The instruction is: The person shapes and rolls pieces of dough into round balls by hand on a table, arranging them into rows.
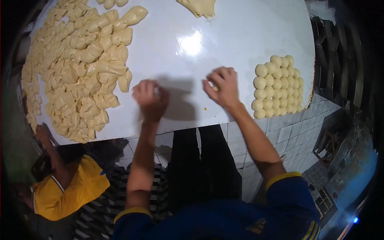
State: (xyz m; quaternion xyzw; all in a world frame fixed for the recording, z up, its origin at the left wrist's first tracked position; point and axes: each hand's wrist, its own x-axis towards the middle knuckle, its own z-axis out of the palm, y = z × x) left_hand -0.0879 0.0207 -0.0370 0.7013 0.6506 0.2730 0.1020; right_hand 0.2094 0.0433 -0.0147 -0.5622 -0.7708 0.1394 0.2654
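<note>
On the white table (pixel 172 116), my left hand (pixel 151 96) is curled, palm down, just right of the heap of cut dough pieces (pixel 92 72). It is blurred, and whatever lies under its fingers is hidden. My right hand (pixel 222 86) curves its fingers around a small piece of pale dough (pixel 215 88), which shows between thumb and fingers. Right of that hand, round dough balls (pixel 276 86) sit close together in rows near the table's right edge.
A larger dough lump (pixel 199 6) lies at the table's far side, and a few dough balls (pixel 112 3) are at the far left. A person in a yellow shirt (pixel 76 188) is at the lower left, one hand by the table edge. Stacked dark trays (pixel 340 60) stand at the right.
</note>
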